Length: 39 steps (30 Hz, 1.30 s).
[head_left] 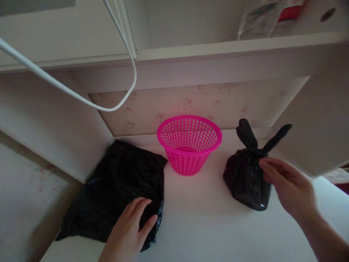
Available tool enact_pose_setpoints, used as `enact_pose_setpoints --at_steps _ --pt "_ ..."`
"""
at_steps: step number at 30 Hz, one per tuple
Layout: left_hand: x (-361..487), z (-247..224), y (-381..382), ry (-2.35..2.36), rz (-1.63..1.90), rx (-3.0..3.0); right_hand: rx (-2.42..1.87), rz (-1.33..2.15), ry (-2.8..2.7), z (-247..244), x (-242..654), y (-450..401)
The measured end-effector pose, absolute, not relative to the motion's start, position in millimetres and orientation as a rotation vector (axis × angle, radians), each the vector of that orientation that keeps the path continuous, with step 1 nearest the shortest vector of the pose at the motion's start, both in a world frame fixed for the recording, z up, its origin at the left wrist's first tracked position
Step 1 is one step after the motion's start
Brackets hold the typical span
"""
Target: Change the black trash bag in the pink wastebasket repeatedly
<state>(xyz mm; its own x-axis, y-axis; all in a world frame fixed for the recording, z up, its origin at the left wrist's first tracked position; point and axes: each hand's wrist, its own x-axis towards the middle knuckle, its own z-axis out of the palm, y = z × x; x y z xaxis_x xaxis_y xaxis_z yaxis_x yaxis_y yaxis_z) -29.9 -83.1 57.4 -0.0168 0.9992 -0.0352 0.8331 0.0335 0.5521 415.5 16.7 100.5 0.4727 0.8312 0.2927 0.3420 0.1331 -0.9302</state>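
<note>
My right hand (290, 183) closes its fingertips on the side of a small black plastic bag (247, 180), just below its knot. Two twisted ends of that bag stick up from the knot, and its body bulges around contents I cannot see. My left hand (129, 227) is over the right part of a large, flat black plastic bag (117, 193); its thumb stands apart from its fingers. Whether it touches the plastic I cannot tell. Between the two bags an upright pink perforated basket (188, 163) stands near the wall, with its inside bare.
The white tabletop (212, 225) holds these things. A white shelf edge (231, 49) runs above, carrying clear and red packages (259, 22) at the right. A white cable (79, 96) loops down at upper left. White panels rise on both sides.
</note>
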Motion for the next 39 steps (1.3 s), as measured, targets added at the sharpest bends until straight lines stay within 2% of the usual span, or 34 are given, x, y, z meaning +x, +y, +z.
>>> enact_pose_setpoints --at_steps 5,9,13,18,22,25,28,32,35,39 --pt "-19 22 -88 1.919 -0.121 1.840 -1.439 0.986 -1.407 64 352 -12" --pt "-7 30 -95 1.760 -0.010 1.817 -1.323 1.327 -1.728 38 304 -16" --pt "-3 61 -100 1.366 0.108 1.777 -1.318 1.508 -1.658 12 272 0" --pt "7 72 -101 1.255 0.079 1.679 -1.320 1.398 -1.656 -8 236 32" --pt "5 80 -99 1.237 0.184 1.572 -1.246 1.307 -1.727 -6 220 42" --pt "-11 86 -97 1.273 0.233 1.534 -1.177 1.261 -1.782 12 223 31" --pt "-32 68 -93 1.187 0.287 1.536 -1.020 1.075 -1.909 45 230 13" --pt "-43 33 -80 1.183 0.751 1.328 -0.564 0.689 -2.233 89 231 -12" --pt "-32 36 -66 1.360 0.958 1.114 -0.337 0.773 -2.429 105 225 -25" --pt "-9 61 -51 1.453 0.902 1.169 -0.120 0.928 -2.464 105 213 -37"
